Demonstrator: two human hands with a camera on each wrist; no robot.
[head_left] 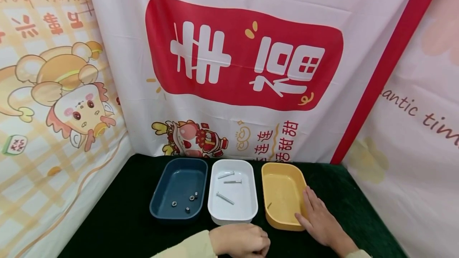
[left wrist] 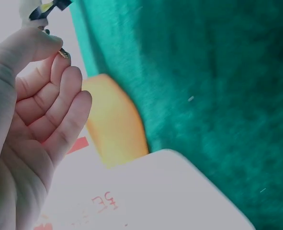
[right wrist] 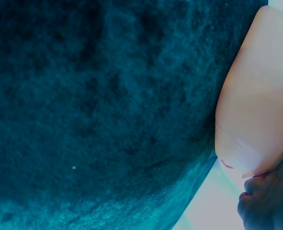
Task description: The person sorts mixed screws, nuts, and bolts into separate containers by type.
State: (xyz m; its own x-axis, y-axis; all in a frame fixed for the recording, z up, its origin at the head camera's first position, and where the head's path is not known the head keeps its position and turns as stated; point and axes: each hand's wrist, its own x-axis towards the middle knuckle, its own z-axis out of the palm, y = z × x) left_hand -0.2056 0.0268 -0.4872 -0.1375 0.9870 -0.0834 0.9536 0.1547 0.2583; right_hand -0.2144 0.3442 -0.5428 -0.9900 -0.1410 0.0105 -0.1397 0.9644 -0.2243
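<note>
My left hand (head_left: 244,240) is held low before the white tray (head_left: 215,215), fingers curled. In the left wrist view, its thumb and forefinger pinch a small screw (left wrist: 63,53) with a brass-coloured threaded end; the rest of it is mostly hidden. My right hand (head_left: 320,218) rests against the right side of the yellow tray (head_left: 283,224), fingers stretched along the rim and thumb near the front corner. One small screw (head_left: 269,205) lies in that tray. The right wrist view shows the tray's side wall (right wrist: 256,96) with fingertips (right wrist: 249,199) by its rim.
A blue tray (head_left: 168,178) with several nuts (head_left: 191,198) stands at the left. Several long bolts (head_left: 225,198) lie in the white tray. All three trays stand in a row on a dark green cloth (head_left: 118,210), with printed fabric hangings (head_left: 244,51) behind and at the sides.
</note>
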